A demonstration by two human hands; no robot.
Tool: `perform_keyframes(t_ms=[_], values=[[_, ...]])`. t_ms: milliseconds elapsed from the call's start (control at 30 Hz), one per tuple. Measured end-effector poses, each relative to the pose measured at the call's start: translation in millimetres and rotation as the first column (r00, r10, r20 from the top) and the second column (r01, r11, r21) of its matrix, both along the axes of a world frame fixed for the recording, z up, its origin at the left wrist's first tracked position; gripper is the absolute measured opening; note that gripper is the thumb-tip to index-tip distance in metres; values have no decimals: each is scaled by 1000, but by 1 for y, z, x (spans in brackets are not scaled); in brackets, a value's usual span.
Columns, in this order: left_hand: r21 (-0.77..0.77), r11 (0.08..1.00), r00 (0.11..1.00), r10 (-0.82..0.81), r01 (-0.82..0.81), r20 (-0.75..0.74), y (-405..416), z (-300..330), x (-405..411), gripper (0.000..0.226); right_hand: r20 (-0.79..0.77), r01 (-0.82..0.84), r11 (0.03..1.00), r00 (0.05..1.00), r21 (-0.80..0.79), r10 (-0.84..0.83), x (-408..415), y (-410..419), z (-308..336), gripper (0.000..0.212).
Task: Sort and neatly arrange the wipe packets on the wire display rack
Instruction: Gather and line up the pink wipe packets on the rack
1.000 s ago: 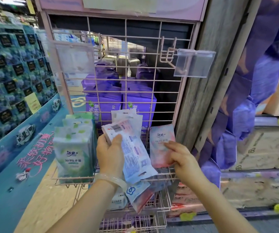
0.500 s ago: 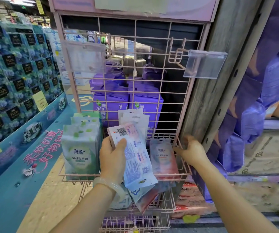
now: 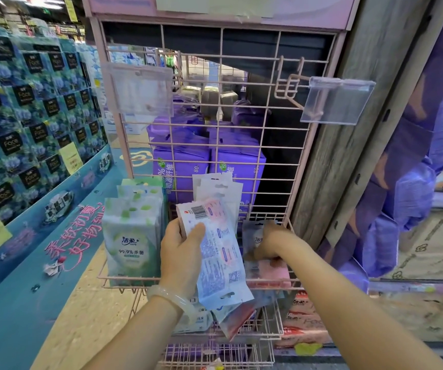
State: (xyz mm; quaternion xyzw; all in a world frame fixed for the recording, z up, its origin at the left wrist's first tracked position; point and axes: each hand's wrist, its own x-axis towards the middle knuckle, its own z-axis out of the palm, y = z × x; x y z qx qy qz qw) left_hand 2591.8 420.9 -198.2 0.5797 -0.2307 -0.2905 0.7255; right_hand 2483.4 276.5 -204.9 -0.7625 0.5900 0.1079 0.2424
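Note:
My left hand (image 3: 181, 252) grips a stack of flat wipe packets (image 3: 219, 252), barcode side up, in front of the pink wire rack (image 3: 289, 156). Its wire basket (image 3: 124, 279) holds green-and-white packets (image 3: 132, 236) standing at the left and white packets (image 3: 215, 186) standing at the back. My right hand (image 3: 269, 243) reaches into the basket's right side, fingers curled round the pink-and-white packets (image 3: 273, 271) standing there. Its fingertips are hidden behind the packets.
A lower wire basket (image 3: 273, 327) holds more loose packets. Two clear price holders (image 3: 337, 100) hang from hooks on the grid. Purple packs (image 3: 180, 161) sit behind the rack. A blue tissue display (image 3: 28, 108) stands left, a wooden post (image 3: 348, 124) right.
My right hand left the basket's right rim and came down into the basket onto the pink-and-white packets. My left hand kept the stack almost still.

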Motion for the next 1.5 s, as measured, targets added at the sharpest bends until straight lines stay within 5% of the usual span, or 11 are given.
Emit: perform_keyframes(t_ms=[167, 300, 467, 600, 867, 1033, 1133, 1267, 1333, 1400, 1500], values=[[5, 1000, 1000, 4, -4, -14, 4, 0, 6, 13, 135, 56, 991, 990, -124, -39, -6, -3, -10, 112], [0, 1000, 1000, -4, 4, -2, 3, 0, 8, 13, 334, 152, 985, 935, -77, -118, -16, -9, -1, 74], [-28, 999, 999, -30, 30, -17, 0, 2, 7, 18, 752, 168, 983, 638, 71, -163, -42, -2, 3, 27], [-38, 998, 998, -52, 51, -21, -5, 5, 3, 15, 938, 261, 962, 309, 76, -158, -56, -11, 20, 21], [-25, 995, 996, -93, 92, -13, -12, 9, -9, 12, 838, 306, 949, 535, -75, -106, -48, -12, 9, 61], [0, 997, 994, -73, 73, -83, -15, 11, -8, 10, 695, 71, 821, 576, -566, 430, -55, 27, 2, 65], [2, 997, 984, -70, 71, -163, -18, 13, -11, 13, 587, -162, 736, 502, -657, 635, -61, 49, -3, 69], [-33, 985, 956, -175, 171, -235, -22, 15, -26, 43, 496, -111, 568, 373, -815, 785, -62, 60, 4, 39], [40, 949, 930, -298, 314, -216, -19, 18, -30, 25, 684, 53, 703, 294, -709, 668, -65, 57, 13, 16], [195, 871, 892, -435, 451, -120, -14, 18, -30, 36, 909, 203, 891, 186, -407, 373, -73, 44, 24, 17], [500, 726, 787, -603, 472, 132, -12, 11, -36, 39, 944, 135, 980, 315, -147, 98, -83, 15, 33, 11]])
